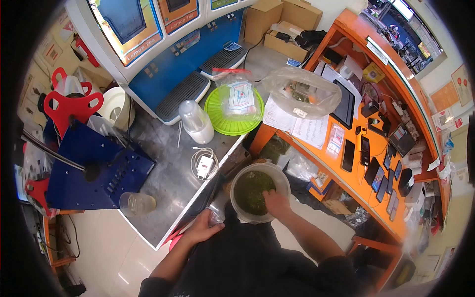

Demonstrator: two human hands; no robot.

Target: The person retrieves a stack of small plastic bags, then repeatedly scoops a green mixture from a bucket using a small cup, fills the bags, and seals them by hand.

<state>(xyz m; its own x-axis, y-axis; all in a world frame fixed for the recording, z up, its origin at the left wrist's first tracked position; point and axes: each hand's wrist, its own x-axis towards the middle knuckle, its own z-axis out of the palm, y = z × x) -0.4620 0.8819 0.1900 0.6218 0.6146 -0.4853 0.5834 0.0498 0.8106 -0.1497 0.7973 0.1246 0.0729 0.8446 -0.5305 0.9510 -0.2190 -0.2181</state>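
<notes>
A round translucent tub (pixel 237 213) holding a dark green, leafy mass (pixel 255 190) is in front of my body. My right hand (pixel 277 203) reaches over the tub's right rim, its fingertips down in the green mass; what they grip, if anything, is hidden. Left of the tub, my left hand (pixel 203 227) is closed round a clear plastic bag (pixel 216 212), near the edge of the metal counter (pixel 168 218). A white charger with a coiled cable (pixel 204 168) lies on that counter.
Beyond the tub are a green lid (pixel 222 119) with a plastic packet, a white bottle-like device (pixel 195 123) and a drink dispenser (pixel 183 54). An orange desk (pixel 316 151) at the right bears a large plastic bag (pixel 321 94), papers and several phones. A glass (pixel 136 204) stands at the counter's left.
</notes>
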